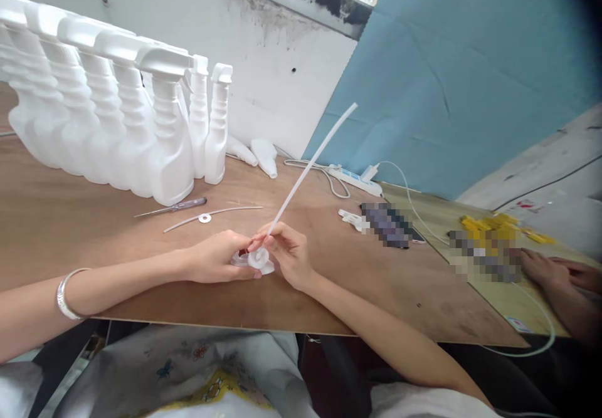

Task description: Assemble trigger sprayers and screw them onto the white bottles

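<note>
My left hand (221, 256) is closed around a white spray-bottle trigger head (261, 259), held low over the front part of the wooden table. My right hand (290, 252) pinches a long white plastic tube (313, 162) near its lower end, right at the trigger head. The tube rises up and to the right in a slight curve. Whether its end sits inside the head is hidden by my fingers. Beyond my left hand lie a second thin tube (226, 209), a white washer (204, 218) and a screwdriver (176, 207).
White spray bottles (164, 136) stand in a row at the back left. Behind them lie loose white pieces (264, 156). A power strip (356, 180) with cables, a white plastic part (352, 219) and a phone (388, 225) are to the right. Another person's hands (548, 271) rest at the far right.
</note>
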The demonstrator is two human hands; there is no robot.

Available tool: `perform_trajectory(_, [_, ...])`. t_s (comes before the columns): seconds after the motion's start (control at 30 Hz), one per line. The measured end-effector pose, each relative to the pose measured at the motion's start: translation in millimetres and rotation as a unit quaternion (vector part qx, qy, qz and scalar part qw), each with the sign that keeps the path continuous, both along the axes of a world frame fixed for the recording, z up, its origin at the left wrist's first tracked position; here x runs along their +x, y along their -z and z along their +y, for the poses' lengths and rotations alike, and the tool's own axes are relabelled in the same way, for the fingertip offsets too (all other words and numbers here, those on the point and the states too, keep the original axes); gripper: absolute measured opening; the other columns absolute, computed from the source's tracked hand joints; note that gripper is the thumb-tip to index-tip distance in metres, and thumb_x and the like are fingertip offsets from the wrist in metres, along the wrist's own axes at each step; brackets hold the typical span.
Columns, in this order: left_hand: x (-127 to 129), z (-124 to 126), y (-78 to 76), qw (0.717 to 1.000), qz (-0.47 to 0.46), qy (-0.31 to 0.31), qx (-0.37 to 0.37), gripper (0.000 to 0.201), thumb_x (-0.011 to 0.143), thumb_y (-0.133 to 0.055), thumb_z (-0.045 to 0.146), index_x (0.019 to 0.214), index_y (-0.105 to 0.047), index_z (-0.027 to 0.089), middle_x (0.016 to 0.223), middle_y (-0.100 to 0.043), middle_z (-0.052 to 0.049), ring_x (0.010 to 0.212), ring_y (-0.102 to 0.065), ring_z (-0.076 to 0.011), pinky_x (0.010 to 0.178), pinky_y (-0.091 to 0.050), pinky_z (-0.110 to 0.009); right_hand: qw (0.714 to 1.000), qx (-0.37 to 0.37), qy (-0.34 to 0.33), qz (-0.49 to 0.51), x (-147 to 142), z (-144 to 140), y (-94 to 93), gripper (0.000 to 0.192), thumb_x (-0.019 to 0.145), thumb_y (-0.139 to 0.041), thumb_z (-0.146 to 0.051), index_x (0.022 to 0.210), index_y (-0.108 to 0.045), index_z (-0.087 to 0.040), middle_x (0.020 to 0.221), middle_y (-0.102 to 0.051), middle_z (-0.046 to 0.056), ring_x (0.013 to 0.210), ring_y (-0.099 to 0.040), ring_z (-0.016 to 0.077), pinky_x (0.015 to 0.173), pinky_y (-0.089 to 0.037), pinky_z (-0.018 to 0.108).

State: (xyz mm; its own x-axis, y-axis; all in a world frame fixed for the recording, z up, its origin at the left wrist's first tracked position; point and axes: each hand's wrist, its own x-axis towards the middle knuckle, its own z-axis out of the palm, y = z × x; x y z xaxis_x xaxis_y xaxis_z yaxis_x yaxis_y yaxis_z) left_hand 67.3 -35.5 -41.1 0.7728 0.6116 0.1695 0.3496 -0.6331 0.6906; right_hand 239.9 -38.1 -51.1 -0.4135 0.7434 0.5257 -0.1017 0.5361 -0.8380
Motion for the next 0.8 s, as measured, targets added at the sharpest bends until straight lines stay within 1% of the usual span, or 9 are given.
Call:
perform_trajectory(0.1, [0, 0, 0.0, 1.000, 0.003, -0.005, -0.002, 0.028, 0.078, -0.053, 0.039, 0.080, -0.056, 0.011, 0.070, -0.053, 0.001, 0.061, -0.046, -0.0098, 0.057, -0.034, -0.018, 1.000, -0.008, 0.018, 0.008, -2, -2, -0.5, 0.016, 0.083, -0.050, -0.034, 0.078, -0.055, -0.020, 0.061, -0.062, -0.001, 0.066, -0.060, 0.0121, 0.061, -0.048, 0.026])
perform_trajectory(0.17, [1, 0, -0.1, 1.000, -0.003, -0.002, -0.003, 0.026, 0.078, -0.053, 0.037, 0.081, -0.055, 0.011, 0.071, -0.052, 0.001, 0.062, -0.046, -0.0095, 0.057, -0.033, -0.018, 1.000, -0.010, 0.022, 0.007, -2, -2, 0.7, 0.018, 0.084, -0.048, -0.035, 0.076, -0.053, -0.020, 0.062, -0.062, -0.001, 0.066, -0.061, 0.0122, 0.060, -0.048, 0.026])
perform_trajectory(0.27, [0, 0, -0.6, 1.000, -0.010, 0.004, -0.002, 0.025, 0.078, -0.054, 0.035, 0.084, -0.056, 0.012, 0.075, -0.053, 0.001, 0.064, -0.047, -0.0097, 0.059, -0.034, -0.017, 1.000, -0.015, 0.025, -0.001, -1, 0, 3.7, 0.019, 0.084, -0.047, -0.036, 0.076, -0.051, -0.020, 0.062, -0.062, -0.001, 0.061, -0.059, 0.0111, 0.057, -0.047, 0.025])
perform_trajectory(0.33, [0, -1, -1.9, 1.000, -0.010, 0.014, -0.006, 0.026, 0.078, -0.053, 0.036, 0.086, -0.057, 0.012, 0.078, -0.055, 0.000, 0.065, -0.047, -0.0101, 0.060, -0.034, -0.017, 0.999, -0.009, 0.030, -0.008, 1, 1, 5.6, 0.018, 0.084, -0.047, -0.036, 0.076, -0.050, -0.020, 0.062, -0.062, -0.002, 0.058, -0.059, 0.0106, 0.056, -0.047, 0.025])
perform_trajectory(0.4, [-1, -2, -3.7, 1.000, -0.015, 0.023, -0.008, 0.026, 0.079, -0.052, 0.036, 0.086, -0.057, 0.012, 0.081, -0.056, -0.001, 0.067, -0.048, -0.0110, 0.062, -0.035, -0.018, 0.999, 0.004, 0.029, -0.015, 2, 2, 6.7, 0.017, 0.084, -0.048, -0.035, 0.075, -0.050, -0.020, 0.062, -0.061, -0.001, 0.061, -0.059, 0.0114, 0.056, -0.047, 0.025])
perform_trajectory(0.53, [0, -3, -5.8, 0.999, -0.033, 0.031, -0.009, 0.023, 0.079, -0.052, 0.033, 0.089, -0.057, 0.012, 0.089, -0.059, -0.002, 0.074, -0.051, -0.0129, 0.068, -0.036, -0.019, 0.999, 0.032, 0.020, -0.015, 3, 2, 7.5, 0.015, 0.084, -0.048, -0.033, 0.075, -0.049, -0.021, 0.063, -0.060, -0.001, 0.069, -0.061, 0.0130, 0.064, -0.049, 0.027])
perform_trajectory(0.67, [0, -2, -3.9, 0.999, -0.040, 0.031, -0.017, 0.021, 0.077, -0.054, 0.031, 0.089, -0.057, 0.013, 0.087, -0.059, -0.002, 0.074, -0.053, -0.0132, 0.068, -0.037, -0.019, 0.999, 0.045, 0.000, -0.021, 3, 1, 10.2, 0.015, 0.084, -0.047, -0.033, 0.076, -0.051, -0.021, 0.065, -0.061, 0.000, 0.066, -0.060, 0.0126, 0.063, -0.049, 0.028])
perform_trajectory(0.73, [0, -2, -3.1, 0.999, -0.035, 0.022, -0.013, 0.022, 0.077, -0.054, 0.033, 0.085, -0.057, 0.013, 0.084, -0.058, -0.001, 0.072, -0.052, -0.0126, 0.067, -0.037, -0.019, 0.999, 0.028, -0.015, -0.007, 2, 3, 12.2, 0.017, 0.083, -0.048, -0.036, 0.076, -0.052, -0.021, 0.066, -0.061, 0.000, 0.068, -0.060, 0.0134, 0.068, -0.049, 0.031])
perform_trajectory(0.8, [0, -2, -3.2, 1.000, -0.019, 0.008, -0.009, 0.024, 0.078, -0.052, 0.035, 0.081, -0.057, 0.012, 0.078, -0.057, 0.000, 0.067, -0.049, -0.0111, 0.062, -0.036, -0.018, 0.999, -0.012, -0.017, 0.031, 0, 9, 14.2, 0.025, 0.084, -0.043, -0.043, 0.079, -0.054, -0.022, 0.076, -0.063, 0.002, 0.080, -0.061, 0.0157, 0.078, -0.048, 0.035])
